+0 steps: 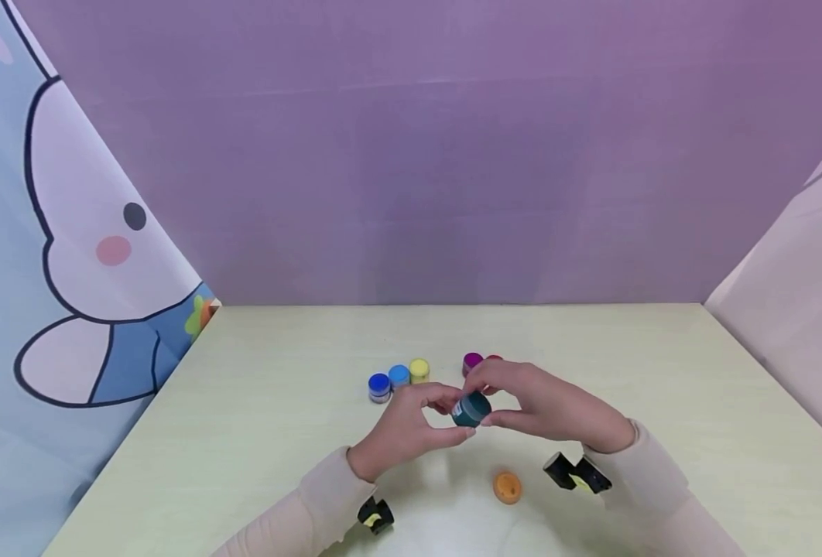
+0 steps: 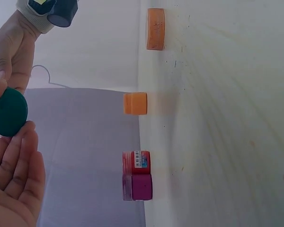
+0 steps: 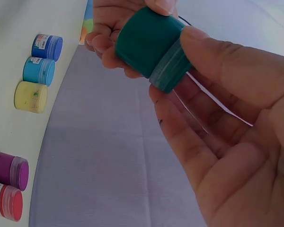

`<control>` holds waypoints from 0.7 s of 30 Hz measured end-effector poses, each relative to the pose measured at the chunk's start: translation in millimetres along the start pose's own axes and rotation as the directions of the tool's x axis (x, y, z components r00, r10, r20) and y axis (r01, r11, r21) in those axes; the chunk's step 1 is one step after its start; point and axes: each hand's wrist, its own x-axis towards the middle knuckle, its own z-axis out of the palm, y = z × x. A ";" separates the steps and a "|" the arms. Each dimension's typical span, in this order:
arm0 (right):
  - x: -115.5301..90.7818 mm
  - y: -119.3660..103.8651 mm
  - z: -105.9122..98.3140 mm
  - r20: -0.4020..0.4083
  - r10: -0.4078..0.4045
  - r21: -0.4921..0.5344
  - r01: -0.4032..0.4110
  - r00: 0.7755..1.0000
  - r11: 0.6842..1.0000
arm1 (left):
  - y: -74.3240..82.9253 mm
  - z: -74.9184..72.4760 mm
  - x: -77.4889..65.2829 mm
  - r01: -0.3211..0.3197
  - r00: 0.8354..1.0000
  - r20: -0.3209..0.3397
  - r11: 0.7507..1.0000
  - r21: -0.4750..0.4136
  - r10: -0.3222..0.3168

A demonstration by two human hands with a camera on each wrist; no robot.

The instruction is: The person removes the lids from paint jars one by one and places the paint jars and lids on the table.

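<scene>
A small dark green paint jar (image 1: 471, 410) is held above the table between both hands. My left hand (image 1: 411, 429) grips its body end, fingers behind and thumb in front. With thumb and fingertips, my right hand (image 1: 543, 398) pinches the other end of the jar. In the right wrist view the green jar (image 3: 146, 40) is tilted, its translucent band under the right thumb. The left wrist view shows the round green end (image 2: 8, 112) between the two hands. Below the hands on the table lies a flat orange lid (image 1: 507, 487).
Blue (image 1: 379, 387), light blue (image 1: 399, 376) and yellow (image 1: 419, 370) jars stand in a row behind the left hand. Purple (image 1: 473, 362) and red (image 2: 141, 162) jars stand side by side. An orange jar (image 2: 135, 103) is near them. A purple backdrop (image 1: 411, 155) rises behind the table.
</scene>
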 end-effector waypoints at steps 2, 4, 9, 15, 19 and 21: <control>0.5 -1.2 0.0 0.001 -0.005 -0.006 0.005 1.000 1.000 | 0.0 -0.3 -1.0 0.002 1.000 -0.001 1.000 -0.001 -0.002; 1.2 -3.2 0.3 -0.005 0.005 -0.005 -0.005 1.000 1.000 | 0.1 -0.8 -1.8 0.003 1.000 -0.006 1.000 0.002 -0.003; 3.6 -6.9 2.3 -0.063 0.147 -0.017 -0.149 0.987 0.989 | -1.2 -0.7 -1.8 -0.005 0.999 -0.038 0.999 0.032 0.006; 5.7 -9.4 6.2 -0.134 0.355 0.003 -0.358 0.925 0.934 | -3.5 1.2 -0.2 -0.006 0.998 -0.061 0.998 0.061 0.009; 6.4 -10.0 10.1 -0.140 0.403 0.011 -0.406 0.904 0.914 | -5.4 2.7 0.1 -0.014 0.998 -0.060 0.997 0.077 0.018; 6.5 -10.3 11.1 -0.151 0.408 0.006 -0.412 0.900 0.911 | -5.6 3.0 0.7 -0.020 0.998 -0.062 0.997 0.076 0.025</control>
